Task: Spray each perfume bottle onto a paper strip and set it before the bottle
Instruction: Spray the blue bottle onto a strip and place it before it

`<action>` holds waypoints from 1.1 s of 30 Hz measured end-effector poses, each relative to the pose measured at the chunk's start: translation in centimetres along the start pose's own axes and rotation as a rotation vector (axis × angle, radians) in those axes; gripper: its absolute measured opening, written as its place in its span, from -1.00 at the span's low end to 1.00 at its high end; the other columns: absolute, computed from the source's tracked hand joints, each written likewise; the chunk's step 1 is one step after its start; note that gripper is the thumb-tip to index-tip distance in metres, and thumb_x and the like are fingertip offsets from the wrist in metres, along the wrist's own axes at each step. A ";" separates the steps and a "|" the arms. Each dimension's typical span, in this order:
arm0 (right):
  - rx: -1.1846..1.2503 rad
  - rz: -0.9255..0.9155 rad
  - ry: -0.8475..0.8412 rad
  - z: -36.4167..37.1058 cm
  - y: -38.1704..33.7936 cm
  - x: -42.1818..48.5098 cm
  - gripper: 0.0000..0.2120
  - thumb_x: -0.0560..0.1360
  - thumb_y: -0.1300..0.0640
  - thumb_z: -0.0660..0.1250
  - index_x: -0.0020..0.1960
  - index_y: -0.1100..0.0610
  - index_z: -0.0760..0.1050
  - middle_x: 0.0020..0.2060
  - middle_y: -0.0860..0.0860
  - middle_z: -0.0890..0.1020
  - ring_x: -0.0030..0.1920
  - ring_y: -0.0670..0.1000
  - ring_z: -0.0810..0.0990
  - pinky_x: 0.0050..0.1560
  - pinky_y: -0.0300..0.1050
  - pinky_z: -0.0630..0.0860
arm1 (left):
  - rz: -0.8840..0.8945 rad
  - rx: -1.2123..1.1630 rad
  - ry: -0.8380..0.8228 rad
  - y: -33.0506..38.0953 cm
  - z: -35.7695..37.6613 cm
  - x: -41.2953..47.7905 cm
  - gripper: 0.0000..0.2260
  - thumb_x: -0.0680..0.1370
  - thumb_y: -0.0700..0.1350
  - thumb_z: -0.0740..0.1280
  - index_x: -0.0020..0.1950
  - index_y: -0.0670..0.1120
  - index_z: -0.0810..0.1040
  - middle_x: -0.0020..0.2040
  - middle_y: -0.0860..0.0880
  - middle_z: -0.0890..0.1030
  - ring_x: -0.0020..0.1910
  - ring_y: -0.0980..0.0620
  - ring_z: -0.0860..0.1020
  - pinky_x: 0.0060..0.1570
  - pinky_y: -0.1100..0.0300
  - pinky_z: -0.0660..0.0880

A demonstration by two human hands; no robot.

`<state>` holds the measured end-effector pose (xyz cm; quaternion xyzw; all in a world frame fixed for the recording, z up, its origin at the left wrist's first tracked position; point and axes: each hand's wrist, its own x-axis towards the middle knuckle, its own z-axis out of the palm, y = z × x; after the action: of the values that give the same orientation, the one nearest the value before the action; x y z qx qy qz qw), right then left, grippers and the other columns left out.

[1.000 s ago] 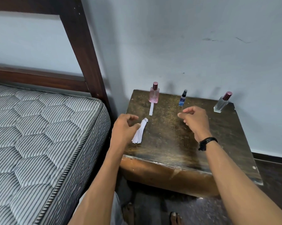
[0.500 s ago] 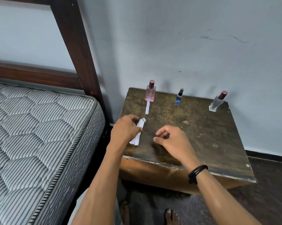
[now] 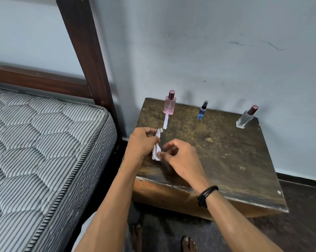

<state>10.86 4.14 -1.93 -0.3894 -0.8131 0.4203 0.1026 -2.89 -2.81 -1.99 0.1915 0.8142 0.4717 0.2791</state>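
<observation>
Three bottles stand in a row along the table's far edge, centre frame: pink bottle, blue bottle, clear bottle. One strip lies flat, its far end at the pink bottle's base. One bundle of strips, left of centre, is clamped in the left hand, its middle hidden by fingers. The right hand is curled, thumb at the bundle's lower end; whether it pinches is unclear. Toes are cut off at the bottom edge.
</observation>
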 end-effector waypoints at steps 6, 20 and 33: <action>0.178 0.025 0.008 -0.3 -0.5 -0.1 -0.80 0.46 -0.03 0.58 0.04 -0.07 0.64 -0.18 -0.14 0.73 -0.18 -0.20 0.68 -0.13 -0.22 0.55 | -0.080 -0.422 -0.028 0.5 -0.2 -0.3 -0.80 0.51 -0.41 0.40 0.02 -0.14 0.65 -0.09 -0.18 0.61 -0.11 -0.18 0.70 0.04 -0.13 0.65; 0.384 0.022 0.032 -0.7 0.0 0.1 -0.77 0.46 0.25 0.56 0.03 0.01 0.64 -0.19 -0.07 0.76 -0.17 -0.08 0.72 -0.02 -0.08 0.65 | -0.203 -0.674 -0.243 0.9 -0.1 -1.0 -0.70 0.53 -0.34 0.39 0.27 -0.26 0.52 -0.01 -0.23 0.73 -0.03 -0.15 0.72 -0.05 -0.04 0.67; 0.867 0.243 -0.065 -2.0 0.1 0.6 -0.81 0.48 0.39 0.49 0.05 0.18 0.65 -0.20 0.08 0.74 -0.22 0.00 0.71 -0.17 -0.18 0.62 | -0.137 -0.660 -0.361 0.8 -1.1 -0.7 -0.57 0.49 -0.38 0.43 0.33 -0.14 0.53 0.10 -0.20 0.69 -0.03 -0.10 0.71 -0.07 0.02 0.67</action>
<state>11.46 5.82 -0.90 -0.3896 -0.5132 0.7431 0.1807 -2.95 -3.57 -0.69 0.1166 0.5673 0.6473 0.4956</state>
